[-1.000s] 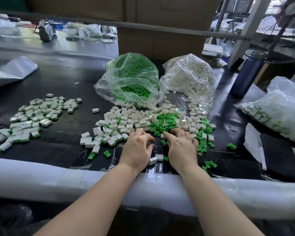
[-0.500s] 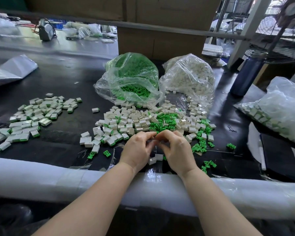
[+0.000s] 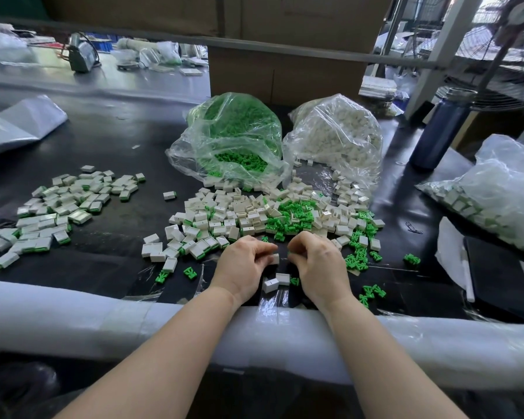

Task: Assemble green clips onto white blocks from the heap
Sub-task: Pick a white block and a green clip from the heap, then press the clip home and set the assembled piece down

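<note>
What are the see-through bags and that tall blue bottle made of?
Bags: likely thin clear plastic film; crinkly, shiny, and the parts inside show through. Bottle: probably metal with a dark blue coating and a grey cap; smooth with a dull sheen, though hard plastic is possible.

The heap of blocks and clips lies at the middle of the tabletop. Behind it stand two bags side by side, the clip bag on the left and the block bag on the right, touching each other. A spread of finished pieces lies well to the left of the heap. A bottle stands to the right behind the bags, and a third bag lies at the right edge. The left hand and right hand meet just before the heap, two loose blocks beneath them. A padded rail runs along the near edge.
</note>
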Motion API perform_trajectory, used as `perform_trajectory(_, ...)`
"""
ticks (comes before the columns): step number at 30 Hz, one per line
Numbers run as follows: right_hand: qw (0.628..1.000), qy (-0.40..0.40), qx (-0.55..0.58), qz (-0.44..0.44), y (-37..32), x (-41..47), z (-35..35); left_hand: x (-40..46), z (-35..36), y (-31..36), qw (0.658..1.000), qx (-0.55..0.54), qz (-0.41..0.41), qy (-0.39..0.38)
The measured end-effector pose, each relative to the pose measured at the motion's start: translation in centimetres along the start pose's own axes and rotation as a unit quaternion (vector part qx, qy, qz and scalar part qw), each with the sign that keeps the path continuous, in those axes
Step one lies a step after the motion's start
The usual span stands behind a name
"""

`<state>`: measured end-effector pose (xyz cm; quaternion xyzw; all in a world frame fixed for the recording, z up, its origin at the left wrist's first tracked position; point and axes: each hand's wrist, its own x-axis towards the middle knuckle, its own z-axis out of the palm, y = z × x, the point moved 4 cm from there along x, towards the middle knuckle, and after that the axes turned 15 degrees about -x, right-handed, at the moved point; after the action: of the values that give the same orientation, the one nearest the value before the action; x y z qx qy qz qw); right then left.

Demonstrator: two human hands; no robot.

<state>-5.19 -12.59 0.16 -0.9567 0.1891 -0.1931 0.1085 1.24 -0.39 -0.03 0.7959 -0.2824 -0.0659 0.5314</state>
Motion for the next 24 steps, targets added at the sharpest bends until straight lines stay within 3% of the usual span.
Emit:
perform_trajectory(5, 0.987, 0.008, 0.159, 0.023, 0.46, -0.10, -0.49, 0.06, 0.05, -0.08, 0.999, -0.032, -0.005, -0.004)
perform_trajectory(11, 0.923, -0.034, 0.374, 0.088, 0.79, -0.38, -0.87, 0.01, 0.14, -0.15, 0.992, -0.124, -0.019, -0.028)
perform_trajectory(24, 0.915, -0.055, 0.381, 0.121, 0.85, -0.49, -0.77, 0.02, 0.48, -0.09, 0.987, -0.154, -0.015, -0.046)
